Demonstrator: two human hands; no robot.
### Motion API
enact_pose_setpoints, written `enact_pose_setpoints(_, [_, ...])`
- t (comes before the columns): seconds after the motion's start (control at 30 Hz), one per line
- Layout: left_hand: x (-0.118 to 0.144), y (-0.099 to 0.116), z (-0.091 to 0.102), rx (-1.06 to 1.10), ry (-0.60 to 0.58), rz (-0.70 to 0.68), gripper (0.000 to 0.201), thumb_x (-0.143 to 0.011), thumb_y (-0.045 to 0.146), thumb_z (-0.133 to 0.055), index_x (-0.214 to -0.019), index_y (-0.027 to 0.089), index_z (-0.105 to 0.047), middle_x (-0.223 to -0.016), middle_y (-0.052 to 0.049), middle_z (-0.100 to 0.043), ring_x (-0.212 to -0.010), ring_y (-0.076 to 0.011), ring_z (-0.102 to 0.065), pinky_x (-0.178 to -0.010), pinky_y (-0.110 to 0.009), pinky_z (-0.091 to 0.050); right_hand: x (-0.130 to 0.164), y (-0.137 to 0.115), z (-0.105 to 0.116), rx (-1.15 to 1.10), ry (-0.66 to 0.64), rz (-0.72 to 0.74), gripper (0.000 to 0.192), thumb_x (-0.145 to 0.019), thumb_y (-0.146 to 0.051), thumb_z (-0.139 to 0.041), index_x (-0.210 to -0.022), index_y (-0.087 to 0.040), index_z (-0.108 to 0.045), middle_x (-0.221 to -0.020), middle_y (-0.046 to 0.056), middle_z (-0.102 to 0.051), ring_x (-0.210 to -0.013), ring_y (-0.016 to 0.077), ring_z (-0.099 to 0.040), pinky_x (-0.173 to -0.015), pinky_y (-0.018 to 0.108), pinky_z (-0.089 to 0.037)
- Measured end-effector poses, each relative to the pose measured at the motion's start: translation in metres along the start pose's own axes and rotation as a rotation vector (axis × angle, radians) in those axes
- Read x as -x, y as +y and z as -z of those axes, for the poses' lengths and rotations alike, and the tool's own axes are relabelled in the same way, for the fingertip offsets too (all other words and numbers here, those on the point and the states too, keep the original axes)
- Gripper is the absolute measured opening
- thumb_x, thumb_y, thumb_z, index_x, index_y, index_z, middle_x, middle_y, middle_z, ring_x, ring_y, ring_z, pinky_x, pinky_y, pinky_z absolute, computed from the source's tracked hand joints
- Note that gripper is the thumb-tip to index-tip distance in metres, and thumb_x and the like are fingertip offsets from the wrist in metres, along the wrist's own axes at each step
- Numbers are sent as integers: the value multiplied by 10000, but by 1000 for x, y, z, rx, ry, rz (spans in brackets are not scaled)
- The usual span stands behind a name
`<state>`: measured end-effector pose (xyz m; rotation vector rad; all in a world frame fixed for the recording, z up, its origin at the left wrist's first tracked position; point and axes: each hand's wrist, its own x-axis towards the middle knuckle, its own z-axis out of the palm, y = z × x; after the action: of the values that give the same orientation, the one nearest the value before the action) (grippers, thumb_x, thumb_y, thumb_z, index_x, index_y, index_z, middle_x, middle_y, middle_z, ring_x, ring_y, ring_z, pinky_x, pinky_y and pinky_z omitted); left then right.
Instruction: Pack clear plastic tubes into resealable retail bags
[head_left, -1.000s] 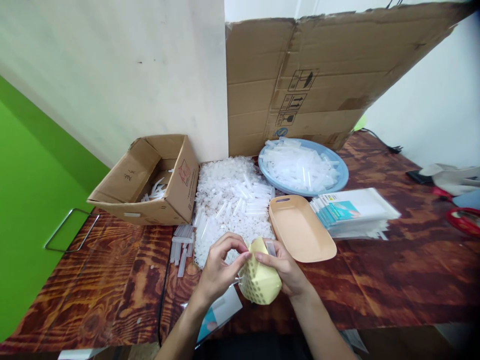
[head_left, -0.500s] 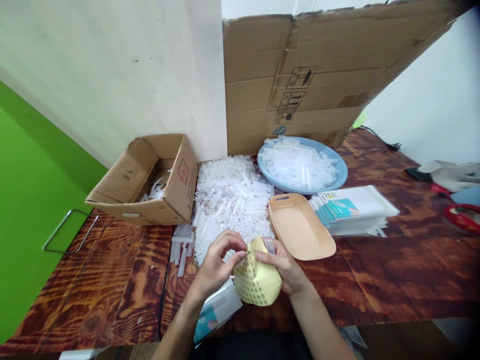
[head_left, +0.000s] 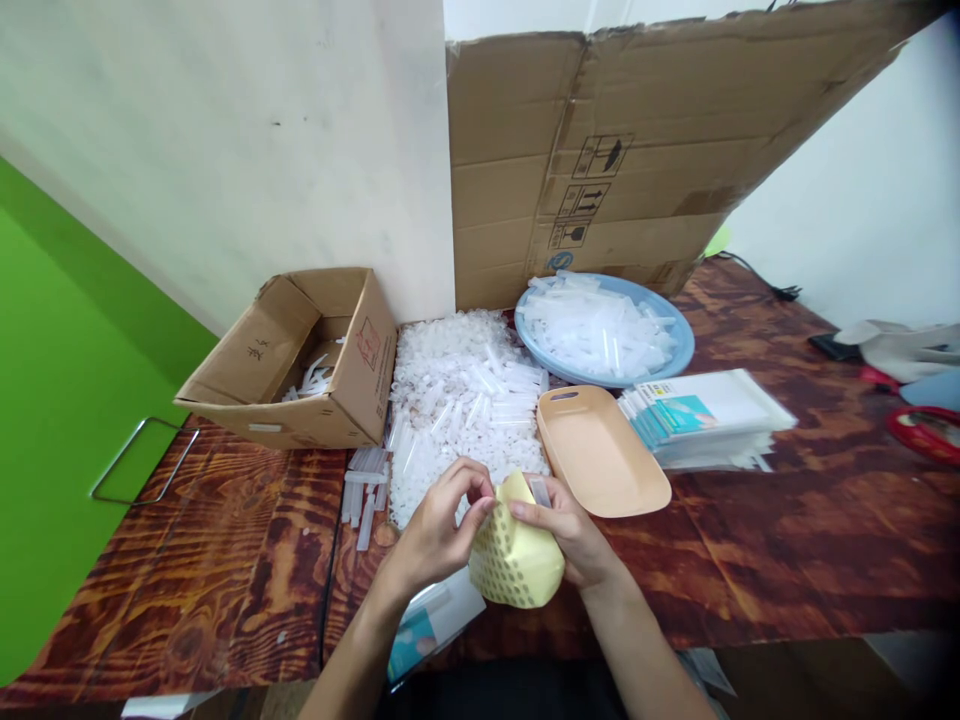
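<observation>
A curved yellow sheet with rows of small grey oval dots (head_left: 525,570) is held up between both hands, above the table's front edge. My left hand (head_left: 439,525) pinches its upper left edge between thumb and fingertips. My right hand (head_left: 574,535) grips its right side, thumb on top, and also holds a small translucent plastic piece (head_left: 539,491) by the fingers. Under the left side of the sheet lies a clear packet with a teal and white card (head_left: 424,630), partly covered by my left forearm. Just beyond the hands spreads a heap of translucent plastic pieces (head_left: 465,400).
An open cardboard box (head_left: 360,370) with white scraps stands left. A blue basin (head_left: 686,345) full of translucent tubes sits behind a tan tray (head_left: 607,460). Stacked teal and white packets (head_left: 705,410) lie right of the tray. A large cardboard sheet (head_left: 510,170) leans at the back.
Very little differs. My left fingers have shifted slightly at the sheet's edge, and both hands keep hold of it.
</observation>
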<state>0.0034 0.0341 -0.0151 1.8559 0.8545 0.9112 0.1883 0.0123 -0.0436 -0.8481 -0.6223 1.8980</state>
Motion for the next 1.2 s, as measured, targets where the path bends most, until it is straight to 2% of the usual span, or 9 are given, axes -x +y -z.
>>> enact_pose_setpoints(0.17, [2, -3, -2, 2, 25, -14, 106, -1012, 218, -460, -927, 197, -519, -964, -66, -535, -906, -202, -544, -819, -324, -450, 0, 2, -3, -53, 26, 1, 296, -731, -313, -858, -899, -123, -706, -774, 44, -709, -679, 163, -672, -671, 252, -545])
enact_pose_setpoints(0.23, [2, -3, -2, 29, 67, -1, 110, -1013, 228, -466, -927, 198, -527, -1021, -80, -535, -971, -212, -544, -869, -334, -447, -1, 3, -2, 7, 49, 55, 307, -788, -356, -809, -970, -136, -696, -798, 44, -701, -702, 174, -662, -700, 277, -542])
enact_pose_setpoints(0.3, [3, -1, -2, 64, 116, 33, 121, -1011, 242, -485, -912, 200, -539, -1100, -95, -534, -1078, -229, -533, -950, -352, -428, -2, 4, -1, 221, 110, 179, 264, -849, -377, -750, -972, -152, -686, -787, 35, -674, -692, 172, -627, -680, 274, -520])
enact_pose_setpoints(0.4, [2, 5, -2, 111, 149, 85, 141, -1000, 276, -527, -881, 205, -555, -1167, -101, -543, -1182, -250, -511, -1044, -384, -388, -3, 1, -2, 726, 193, 460, 160, -919, -318, -667, -853, -173, -672, -786, 38, -622, -722, 183, -575, -672, 276, -474])
enact_pose_setpoints(0.47, [1, 8, -3, 111, 140, 108, 151, -991, 297, -549, -871, 208, -573, -1211, -105, -552, -1224, -263, -500, -1081, -409, -370, -4, -1, -5, 955, 144, 611, 134, -960, -255, -589, -880, -188, -673, -854, 61, -625, -798, 211, -582, -732, 307, -468])
enact_pose_setpoints(0.53, [0, 9, -6, 85, 151, 121, 149, -984, 306, -564, -873, 212, -596, -1282, -108, -543, -1285, -277, -465, -1123, -440, -334, -5, -2, -8, 1048, 53, 695, 152, -979, -197, -520, -991, -201, -671, -932, 79, -634, -864, 230, -600, -779, 333, -471])
enact_pose_setpoints(0.6, [-1, 10, -8, 61, 174, 127, 143, -980, 305, -571, -877, 215, -614, -1351, -105, -520, -1338, -285, -425, -1152, -464, -298, -6, -2, -10, 1092, 3, 725, 200, -980, -156, -488, -1072, -209, -657, -958, 82, -631, -881, 234, -610, -779, 341, -479])
enact_pose_setpoints(0.7, [-1, 10, -10, 49, 167, 126, 143, -980, 301, -572, -876, 218, -626, -1400, -102, -503, -1366, -294, -405, -1162, -489, -288, -7, 1, -9, 1163, 4, 733, 231, -970, -127, -486, -1115, -216, -643, -971, 84, -635, -881, 237, -616, -773, 345, -492])
enact_pose_setpoints(1.2, [-2, 14, -10, -100, 146, 83, 75, -959, 194, -574, -901, 223, -612, -1358, -100, -518, -1333, -296, -426, -1132, -500, -325, -11, 9, 0, 1340, 28, 796, 249, -963, -93, -455, -1117, -191, -625, -986, 94, -650, -873, 237, -636, -773, 350, -524])
